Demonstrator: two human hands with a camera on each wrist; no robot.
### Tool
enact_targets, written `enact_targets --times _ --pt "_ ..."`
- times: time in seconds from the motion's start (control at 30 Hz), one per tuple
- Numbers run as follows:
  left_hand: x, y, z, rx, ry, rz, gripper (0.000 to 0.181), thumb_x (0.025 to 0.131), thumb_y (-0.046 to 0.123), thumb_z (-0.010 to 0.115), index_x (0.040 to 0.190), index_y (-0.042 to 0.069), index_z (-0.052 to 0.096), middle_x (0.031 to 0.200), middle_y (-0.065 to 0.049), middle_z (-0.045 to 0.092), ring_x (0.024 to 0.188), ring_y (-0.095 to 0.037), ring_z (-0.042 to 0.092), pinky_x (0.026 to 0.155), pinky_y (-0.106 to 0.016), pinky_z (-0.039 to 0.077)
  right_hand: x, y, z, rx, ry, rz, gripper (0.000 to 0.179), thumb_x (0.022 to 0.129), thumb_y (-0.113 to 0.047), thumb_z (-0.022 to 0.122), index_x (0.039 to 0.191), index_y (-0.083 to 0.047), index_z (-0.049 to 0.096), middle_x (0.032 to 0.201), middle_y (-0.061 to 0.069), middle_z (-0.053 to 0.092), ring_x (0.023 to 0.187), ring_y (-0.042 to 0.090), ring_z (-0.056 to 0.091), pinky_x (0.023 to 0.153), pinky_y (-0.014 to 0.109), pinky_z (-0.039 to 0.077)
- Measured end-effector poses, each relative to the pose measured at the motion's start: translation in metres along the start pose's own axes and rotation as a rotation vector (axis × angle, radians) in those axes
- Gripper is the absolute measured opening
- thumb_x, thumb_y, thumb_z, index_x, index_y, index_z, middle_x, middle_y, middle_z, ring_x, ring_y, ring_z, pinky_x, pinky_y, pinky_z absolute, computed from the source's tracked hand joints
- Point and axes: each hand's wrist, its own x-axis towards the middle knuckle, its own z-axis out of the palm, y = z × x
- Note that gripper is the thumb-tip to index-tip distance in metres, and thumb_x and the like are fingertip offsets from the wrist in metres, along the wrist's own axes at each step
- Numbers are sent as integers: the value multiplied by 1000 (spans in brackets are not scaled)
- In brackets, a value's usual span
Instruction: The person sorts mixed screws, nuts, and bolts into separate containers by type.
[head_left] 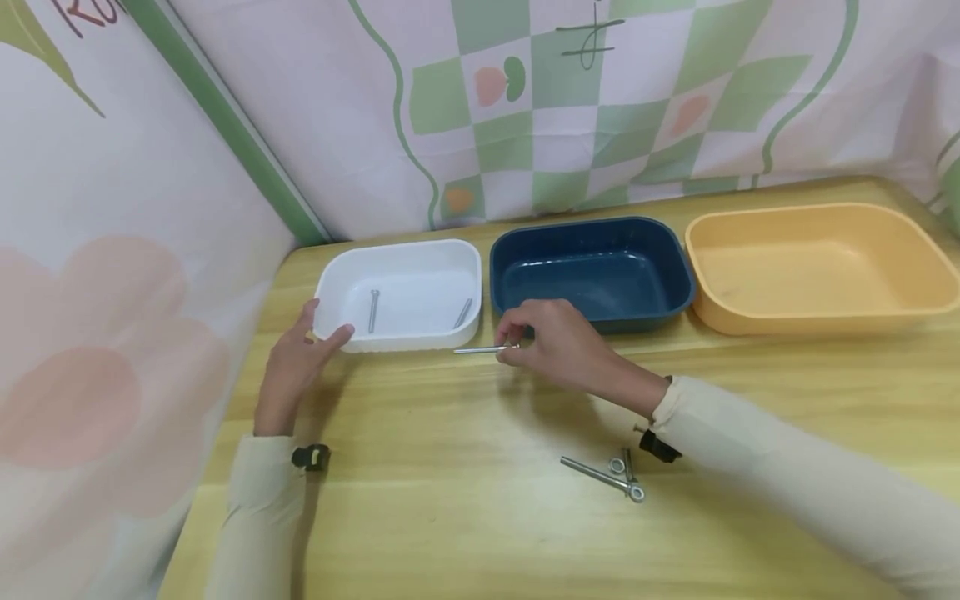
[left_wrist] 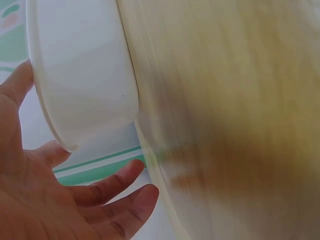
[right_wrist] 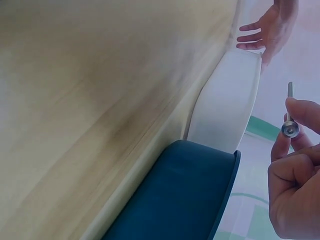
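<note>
In the head view my right hand (head_left: 558, 346) pinches a long silver bolt (head_left: 480, 350) by its head end, in front of the gap between the white tray and the blue tray. The right wrist view shows the bolt's round socket head (right_wrist: 290, 129) between thumb and fingers. My left hand (head_left: 296, 358) rests thumb and index finger against the corner of the white tray (head_left: 408, 342); its other fingers spread loosely below the rim in the left wrist view. Two silver bolts (head_left: 373, 312) lie apart inside this tray.
Right of the white tray stand a dark blue tray (head_left: 592, 325) and a yellow tray (head_left: 825, 323) in a row. On the wooden table (head_left: 420, 500) near my right sleeve lie another long bolt (head_left: 596, 472), a nut (head_left: 617, 465) and other small metal hardware. Patterned cloth hangs behind.
</note>
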Motion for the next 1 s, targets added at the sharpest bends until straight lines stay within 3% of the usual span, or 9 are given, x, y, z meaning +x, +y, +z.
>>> enact_targets --times 0.3,0.47,0.67,1.0 --pt "1 1 1 9 0 -18 98 92 70 52 163 19 8 149 -32 37 128 -47 44 104 -61 33 21 -4 4 -11 9 -23 7 80 -12 81 84 -13 76 75 -5 63 73 17 56 64 34 44" --pt "2 2 1 10 3 -3 97 92 69 52 163 18 9 151 -31 36 128 -47 43 103 -61 34 31 -3 6 -14 13 8 6 81 -12 80 85 -12 76 73 -4 63 70 17 54 62 34 42" --pt "2 4 1 4 0 -13 98 92 69 53 163 18 8 142 -32 45 126 -44 46 102 -59 36 41 -4 9 -6 16 28 5 81 -12 79 84 -11 75 73 -3 64 71 17 55 64 34 43" --pt "3 6 2 -8 1 -5 95 95 60 55 162 12 8 138 -32 48 122 -42 49 102 -56 38 52 -7 16 -5 -29 100 5 84 -13 79 86 -11 74 74 -1 66 72 19 56 63 33 43"
